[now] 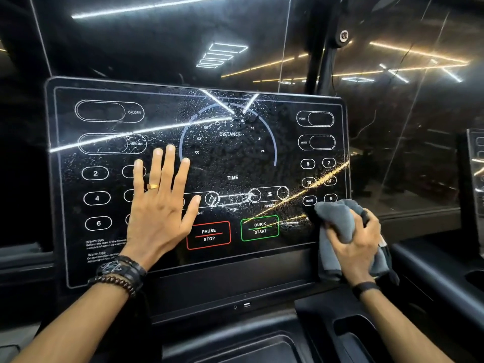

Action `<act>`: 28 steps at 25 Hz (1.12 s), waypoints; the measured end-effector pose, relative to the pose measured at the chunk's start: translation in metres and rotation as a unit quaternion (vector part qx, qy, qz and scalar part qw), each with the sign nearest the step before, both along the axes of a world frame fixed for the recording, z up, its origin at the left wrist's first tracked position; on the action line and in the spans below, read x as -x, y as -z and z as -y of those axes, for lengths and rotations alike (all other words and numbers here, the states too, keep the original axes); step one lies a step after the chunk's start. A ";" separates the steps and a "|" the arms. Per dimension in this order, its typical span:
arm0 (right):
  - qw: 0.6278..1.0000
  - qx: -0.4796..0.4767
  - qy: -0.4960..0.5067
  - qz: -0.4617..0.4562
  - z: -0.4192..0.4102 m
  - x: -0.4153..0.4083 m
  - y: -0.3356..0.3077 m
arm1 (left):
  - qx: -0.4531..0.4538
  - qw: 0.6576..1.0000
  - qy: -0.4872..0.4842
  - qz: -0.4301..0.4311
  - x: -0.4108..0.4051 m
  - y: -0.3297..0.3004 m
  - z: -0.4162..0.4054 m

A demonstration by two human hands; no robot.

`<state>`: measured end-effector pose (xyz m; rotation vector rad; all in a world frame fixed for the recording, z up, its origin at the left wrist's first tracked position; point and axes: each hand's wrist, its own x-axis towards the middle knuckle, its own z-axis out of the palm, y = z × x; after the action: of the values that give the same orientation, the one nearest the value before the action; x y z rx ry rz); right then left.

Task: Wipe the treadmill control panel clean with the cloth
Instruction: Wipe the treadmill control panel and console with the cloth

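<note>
At the console: control panel (110, 258) stands tilted toward the person, glossy black, its middle and lower right speckled with droplets
Droplets: thickest around the DISTANCE dial (230, 134) and across the speed buttons, so the wiping looks barely begun
Left hand (159, 203): fingers straight and spread, palm flat against the glass left of centre, holding nothing; likely steadying the panel against the push of the wipe
Right hand (358, 244): fingers curled round the bunched grey cloth (337, 221), gripping it firmly
Cloth position: its top fold is at the panel's lower right corner, beside the MODE button (309, 200); whether it presses the glass I cannot tell
Why bunched: a wad gives a thick pad for firm pressure
Next move: sweep leftward through the wet patch, lifting the left hand as the cloth arrives
</note>
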<state>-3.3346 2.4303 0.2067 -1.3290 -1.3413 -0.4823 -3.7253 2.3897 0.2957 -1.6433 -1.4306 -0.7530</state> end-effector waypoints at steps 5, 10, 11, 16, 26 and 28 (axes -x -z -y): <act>0.998 -0.005 0.019 -0.058 0.011 0.063 -0.002 | 0.006 1.000 -0.004 -0.005 -0.001 0.001 0.001; 0.997 0.019 -0.073 -0.014 0.046 0.183 -0.003 | 0.009 1.000 0.002 -0.004 -0.001 0.000 0.000; 0.996 0.028 -0.086 0.007 0.053 0.206 0.000 | 0.008 1.000 0.004 -0.007 0.000 0.001 0.000; 0.994 0.025 -0.110 -0.009 0.066 0.253 -0.001 | 0.007 1.000 0.015 -0.008 0.004 0.001 -0.001; 0.999 0.004 -0.009 -0.053 0.007 0.047 0.005 | 0.007 1.000 0.019 0.007 0.000 -0.001 0.004; 0.992 0.021 0.036 -0.121 0.003 0.020 0.015 | 0.007 1.000 0.016 0.007 0.000 0.000 0.004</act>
<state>-3.3549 2.4277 0.1921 -1.4259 -1.1111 -0.3314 -3.7252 2.3861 0.2956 -1.6787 -1.4256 -0.7749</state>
